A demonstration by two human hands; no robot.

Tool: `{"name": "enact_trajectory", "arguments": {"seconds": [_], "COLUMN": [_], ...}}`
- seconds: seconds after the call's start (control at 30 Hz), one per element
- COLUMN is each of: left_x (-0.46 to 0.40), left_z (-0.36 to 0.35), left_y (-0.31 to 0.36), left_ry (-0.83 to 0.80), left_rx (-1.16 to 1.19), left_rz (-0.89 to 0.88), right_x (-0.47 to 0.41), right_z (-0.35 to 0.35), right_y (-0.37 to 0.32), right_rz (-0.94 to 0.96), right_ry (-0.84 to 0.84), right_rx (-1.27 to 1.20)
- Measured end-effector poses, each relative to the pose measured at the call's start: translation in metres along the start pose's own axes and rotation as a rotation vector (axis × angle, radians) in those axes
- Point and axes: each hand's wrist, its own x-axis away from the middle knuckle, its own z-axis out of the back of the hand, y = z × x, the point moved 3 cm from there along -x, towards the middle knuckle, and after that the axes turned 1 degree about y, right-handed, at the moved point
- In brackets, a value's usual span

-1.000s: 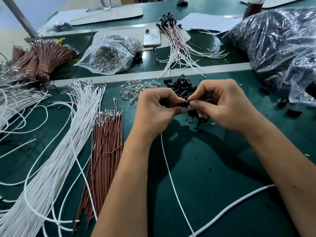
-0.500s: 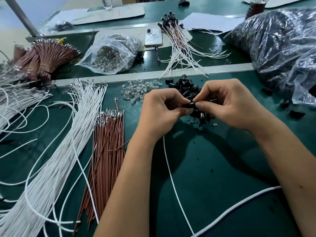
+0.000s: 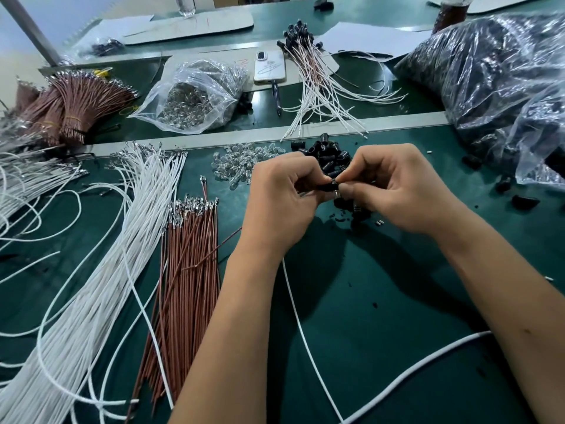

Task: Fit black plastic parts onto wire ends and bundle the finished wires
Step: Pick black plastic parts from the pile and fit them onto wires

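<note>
Loose wires (image 3: 101,270) lie left of parts pile (image 3: 328,151)

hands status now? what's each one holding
Left hand: fingers curled, pinching the black part with the white wire trailing below it.
Right hand: pinching the same black part from the other side.

Bright, even overhead light. Soft dark shadows of the forearms fall on the green counter (image 3: 382,301) below the hands. Glare speckles the crinkled plastic bag (image 3: 495,87) at upper right. Wide-angle bending curves the far counter edges and the grey pole (image 3: 30,29). Focus sharp centrally, slightly soft toward the corners.
</note>
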Motion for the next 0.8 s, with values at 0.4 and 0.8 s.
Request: {"name": "enact_trajectory", "arguments": {"seconds": [0.4,0.8], "left_x": [0.0007,0.0008], "left_z": [-0.0056,-0.0031], "left_y": [0.0003,0.0031], "left_ry": [0.05,0.114], "left_rx": [0.322,0.267], "left_rz": [0.194,0.092], "right_x": [-0.0008,0.0008], "right_z": [0.0076,0.0011], "right_y": [-0.0012,-0.0074], "right_rz": [0.008,0.008], "right_ry": [0.141,0.187], "right_rx": [-0.138,-0.167]}}
